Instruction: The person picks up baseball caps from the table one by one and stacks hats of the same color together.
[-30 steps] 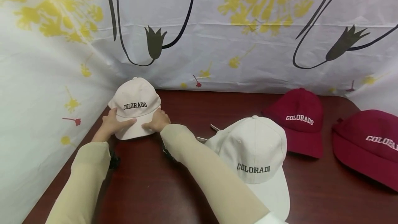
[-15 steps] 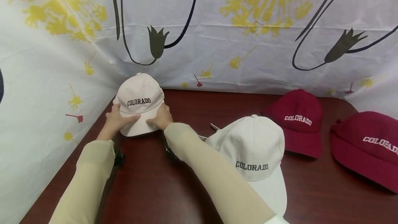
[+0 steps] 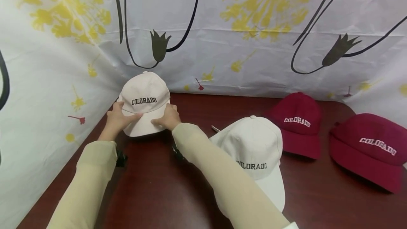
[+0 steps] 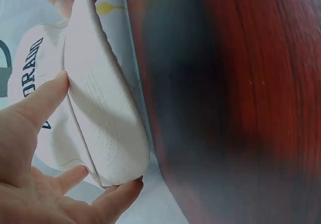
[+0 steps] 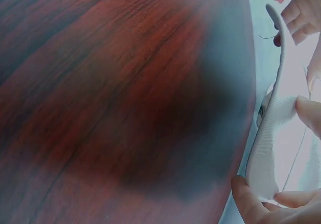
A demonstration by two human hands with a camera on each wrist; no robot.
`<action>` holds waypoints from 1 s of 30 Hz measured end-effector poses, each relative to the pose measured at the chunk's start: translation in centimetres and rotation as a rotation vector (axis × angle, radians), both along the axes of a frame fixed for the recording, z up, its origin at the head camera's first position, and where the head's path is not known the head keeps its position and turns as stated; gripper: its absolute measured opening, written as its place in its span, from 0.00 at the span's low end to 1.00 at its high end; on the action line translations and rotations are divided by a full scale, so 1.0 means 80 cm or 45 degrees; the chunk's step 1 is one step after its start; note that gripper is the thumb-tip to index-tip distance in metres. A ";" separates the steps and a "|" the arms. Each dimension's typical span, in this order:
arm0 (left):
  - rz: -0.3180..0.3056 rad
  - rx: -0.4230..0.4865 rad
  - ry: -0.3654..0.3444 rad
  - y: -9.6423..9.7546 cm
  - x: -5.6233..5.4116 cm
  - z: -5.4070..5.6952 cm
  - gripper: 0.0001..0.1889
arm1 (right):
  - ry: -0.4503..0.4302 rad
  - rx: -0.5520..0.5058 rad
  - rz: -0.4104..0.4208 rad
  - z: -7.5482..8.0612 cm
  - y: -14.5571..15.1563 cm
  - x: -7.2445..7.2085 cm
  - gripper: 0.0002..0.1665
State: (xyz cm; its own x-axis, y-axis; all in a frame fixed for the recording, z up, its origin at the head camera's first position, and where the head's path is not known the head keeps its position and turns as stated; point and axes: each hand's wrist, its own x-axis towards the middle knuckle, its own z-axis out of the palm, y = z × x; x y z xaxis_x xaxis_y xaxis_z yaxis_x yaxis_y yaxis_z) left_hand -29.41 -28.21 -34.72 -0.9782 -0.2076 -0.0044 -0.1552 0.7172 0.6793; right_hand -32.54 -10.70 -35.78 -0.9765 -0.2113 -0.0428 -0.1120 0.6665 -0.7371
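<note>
Both hands hold a cream baseball cap (image 3: 145, 89) with dark COLORADO lettering at the table's far left corner, its brim facing me. My left hand (image 3: 118, 118) grips the left side of the brim, thumb on top and fingers at the edge. The right hand (image 3: 168, 116) grips the other side the same way. In the left wrist view, the left thumb (image 4: 55, 91) presses where brim and crown meet, with fingertips at the brim's end. The right wrist view shows the curved brim (image 5: 271, 138) between right thumb and fingers.
A second off-white COLORADO cap (image 3: 254, 144) stands near the middle, partly behind the right sleeve (image 3: 219, 172). Two dark red COLORADO caps (image 3: 299, 116) (image 3: 369, 144) sit on the right. A patterned white cloth (image 3: 203, 59) walls the reddish-brown table (image 3: 152, 193) at the back and left.
The held cap has shifted slightly up and to the right in the head view, both hands moving with it. The view has turned a little; the other caps stay on the table.
</note>
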 end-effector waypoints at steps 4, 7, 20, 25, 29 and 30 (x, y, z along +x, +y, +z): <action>0.002 0.012 0.009 0.006 0.004 0.006 0.48 | 0.030 -0.002 0.004 0.007 0.009 0.006 0.42; 0.000 0.016 0.032 0.010 0.007 0.012 0.49 | 0.055 -0.006 0.020 0.014 0.018 0.009 0.41; -0.064 0.004 0.155 0.035 0.026 0.047 0.49 | 0.118 -0.052 0.051 0.053 0.056 0.029 0.49; -0.075 0.000 0.153 0.048 0.034 0.058 0.49 | 0.128 -0.070 0.068 0.065 0.073 0.038 0.53; -0.081 0.002 0.151 0.058 0.040 0.065 0.49 | 0.157 -0.067 0.075 0.073 0.087 0.044 0.52; -0.085 0.004 0.154 0.060 0.041 0.067 0.49 | 0.166 -0.063 0.074 0.075 0.090 0.046 0.52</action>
